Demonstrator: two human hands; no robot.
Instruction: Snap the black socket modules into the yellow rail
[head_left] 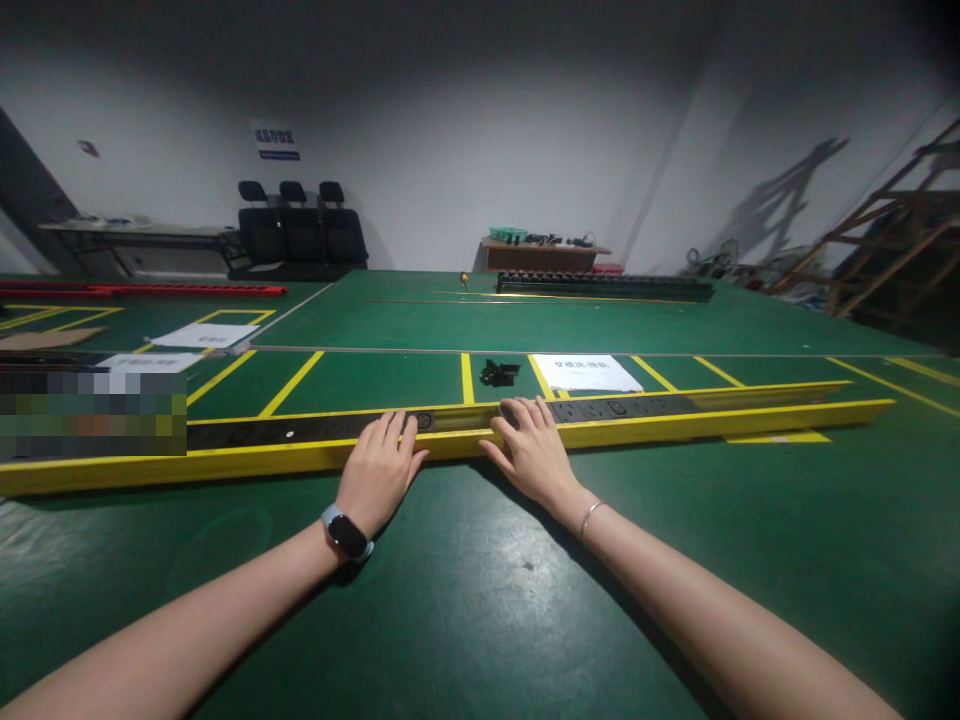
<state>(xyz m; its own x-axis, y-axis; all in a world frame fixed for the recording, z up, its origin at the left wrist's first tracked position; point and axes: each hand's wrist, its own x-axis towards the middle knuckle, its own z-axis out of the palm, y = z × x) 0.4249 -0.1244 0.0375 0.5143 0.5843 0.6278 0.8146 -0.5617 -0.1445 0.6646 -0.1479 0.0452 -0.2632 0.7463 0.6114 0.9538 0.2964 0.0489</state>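
A long yellow metal channel (637,433) lies across the green table in front of me, with black socket modules seated in it. My left hand (379,470), a smartwatch (348,536) on its wrist, rests over the near wall. Its fingers are stretched onto the right end of the left black module strip (255,431). My right hand (536,450) lies with spread fingers on the left end of the right black module strip (622,408). Between both hands a short stretch of bare yellow channel shows. Neither hand is wrapped round anything; the fingertips' undersides are hidden.
Behind the channel lie a pile of small black parts (499,374) and a white paper sign (586,373). Farther back are a row of black rails (604,287) and, at the left, red rails (150,290). Yellow tape lines mark the tabletop. Pixelation hides an area at the left.
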